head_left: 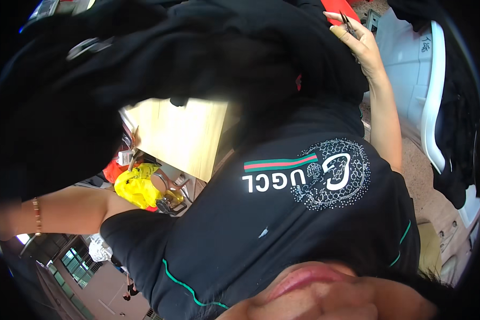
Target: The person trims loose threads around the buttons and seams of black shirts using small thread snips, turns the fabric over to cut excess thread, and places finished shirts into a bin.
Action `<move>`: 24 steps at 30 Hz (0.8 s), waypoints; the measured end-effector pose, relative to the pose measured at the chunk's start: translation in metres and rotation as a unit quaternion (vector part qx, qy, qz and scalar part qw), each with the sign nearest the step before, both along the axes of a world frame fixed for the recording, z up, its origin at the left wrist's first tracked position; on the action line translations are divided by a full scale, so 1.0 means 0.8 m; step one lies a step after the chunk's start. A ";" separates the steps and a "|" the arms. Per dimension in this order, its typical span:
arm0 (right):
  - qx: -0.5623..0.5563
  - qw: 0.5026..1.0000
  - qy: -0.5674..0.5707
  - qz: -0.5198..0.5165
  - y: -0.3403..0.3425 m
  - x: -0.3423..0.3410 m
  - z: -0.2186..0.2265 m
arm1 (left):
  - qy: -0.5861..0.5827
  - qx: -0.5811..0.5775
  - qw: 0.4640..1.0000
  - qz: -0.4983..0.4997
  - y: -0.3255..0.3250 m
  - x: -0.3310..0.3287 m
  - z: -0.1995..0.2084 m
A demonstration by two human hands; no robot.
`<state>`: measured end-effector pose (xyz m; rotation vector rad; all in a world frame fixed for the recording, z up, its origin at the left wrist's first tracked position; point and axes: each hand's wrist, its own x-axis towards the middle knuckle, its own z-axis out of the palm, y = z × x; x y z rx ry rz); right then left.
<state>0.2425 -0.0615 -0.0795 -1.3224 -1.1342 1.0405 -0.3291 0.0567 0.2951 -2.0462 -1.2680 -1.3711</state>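
A large black cloth garment (197, 58) is spread across the upper part of the head view, its left side smeared by motion. It bears a small whitish patch (88, 48). My left hand (4, 220) is at the far left rim beside the garment's hanging edge; its fingers are hidden by the dark rim and the cloth. On the right, beyond the garment's edge, my right hand (364, 47) is closed around small dark thread snips (348, 22), whose narrow points stick out past the fingers.
Below the garment shows a pale wooden tabletop (184, 136). A yellow plastic bag (136, 186) lies beside it. To the right stands a white plastic tub (434, 101) with black cloth (456, 128) over its outer side. Something red (340, 7) is behind my right hand.
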 end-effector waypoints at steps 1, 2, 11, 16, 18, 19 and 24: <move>-0.005 1.000 -0.027 0.015 -0.001 0.003 0.000 | 0.008 0.000 1.000 0.017 0.014 -0.013 0.002; -0.011 0.998 -0.053 0.031 -0.002 0.006 -0.002 | 0.018 -0.003 0.999 0.035 0.028 -0.024 0.001; -0.034 0.996 0.007 0.076 -0.020 -0.017 -0.003 | 0.112 -0.079 0.973 0.184 0.149 -0.121 -0.020; -0.058 0.996 -0.036 0.057 -0.047 0.001 -0.015 | 0.180 -0.140 0.938 0.262 0.234 -0.154 -0.030; -0.075 0.997 0.009 0.025 -0.056 0.009 -0.018 | 0.220 -0.167 0.915 0.293 0.269 -0.157 -0.035; -0.091 0.996 0.000 -0.001 -0.058 0.012 -0.022 | 0.244 -0.176 0.902 0.310 0.284 -0.155 -0.034; -0.079 0.995 -0.002 -0.057 -0.075 0.028 -0.048 | 0.454 -0.125 0.865 0.174 0.334 -0.034 -0.089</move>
